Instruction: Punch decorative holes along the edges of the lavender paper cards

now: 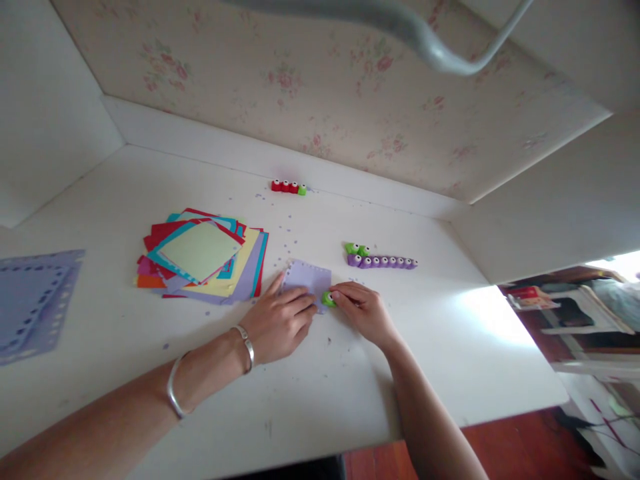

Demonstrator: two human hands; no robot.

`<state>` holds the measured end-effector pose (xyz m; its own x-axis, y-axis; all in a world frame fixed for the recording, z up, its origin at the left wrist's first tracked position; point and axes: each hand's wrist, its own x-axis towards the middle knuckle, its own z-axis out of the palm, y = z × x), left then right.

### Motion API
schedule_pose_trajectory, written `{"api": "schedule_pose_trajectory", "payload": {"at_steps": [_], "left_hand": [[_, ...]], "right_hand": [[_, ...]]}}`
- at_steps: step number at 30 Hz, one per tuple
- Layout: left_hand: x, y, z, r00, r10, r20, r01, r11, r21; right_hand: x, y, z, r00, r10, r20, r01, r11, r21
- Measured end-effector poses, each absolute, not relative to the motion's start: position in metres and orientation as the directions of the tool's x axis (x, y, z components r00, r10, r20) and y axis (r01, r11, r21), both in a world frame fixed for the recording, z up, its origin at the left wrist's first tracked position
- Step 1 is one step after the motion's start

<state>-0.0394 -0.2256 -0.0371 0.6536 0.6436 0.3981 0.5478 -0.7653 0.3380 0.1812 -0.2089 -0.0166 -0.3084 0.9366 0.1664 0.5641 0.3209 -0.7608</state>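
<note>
A small sheet of light purple paper [313, 277] lies on the white desk, with small punched holes along its top and left edges. My left hand [280, 323] rests over its lower left part, fingers lying on the sheet and thumb spread along the left edge. At the sheet's lower right edge sits a green craft punch [328, 299], pinched between the thumb and fingers of my right hand [363, 310]. Whether the paper is inside the punch's slot is hidden by my fingers.
Left of my hands is a messy stack of coloured paper [200, 253]. A purple punched sheet [30, 300] lies farther left. Purple and green punches [383, 261] line up at the right; red punches [285, 187] and a green one stand near the wall. Tiny punched-out bits are scattered about.
</note>
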Motion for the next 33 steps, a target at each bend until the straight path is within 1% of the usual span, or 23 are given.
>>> {"api": "schedule_pose_trajectory", "payload": {"at_steps": [3,6,15,25,33], "left_hand": [[-0.0405,-0.2283,-0.0361,0.621,0.69,0.37,0.593,-0.723,0.354],[-0.0413,-0.2281,-0.0376,0.62,0.704,0.346,0.61,-0.71,0.35],[-0.0438,-0.2256,-0.0401,0.677,0.651,0.344,0.559,-0.758,0.335],[-0.0449,-0.2237,-0.0437,0.684,0.656,0.319,0.561,-0.752,0.344],[-0.045,-0.2247,-0.0457,0.675,0.653,0.343,0.548,-0.755,0.359]], "right_hand": [[0.1805,-0.2084,-0.0137,-0.303,0.944,0.128,0.573,0.288,-0.768],[0.1809,-0.209,-0.0103,-0.301,0.95,0.087,0.579,0.254,-0.775],[0.1797,-0.2079,-0.0087,-0.29,0.956,0.042,0.566,0.207,-0.798],[0.1855,-0.2003,-0.0124,-0.301,0.949,-0.095,0.565,0.097,-0.82],[0.1847,-0.2011,-0.0119,-0.26,0.957,-0.132,0.566,0.041,-0.823]]}}
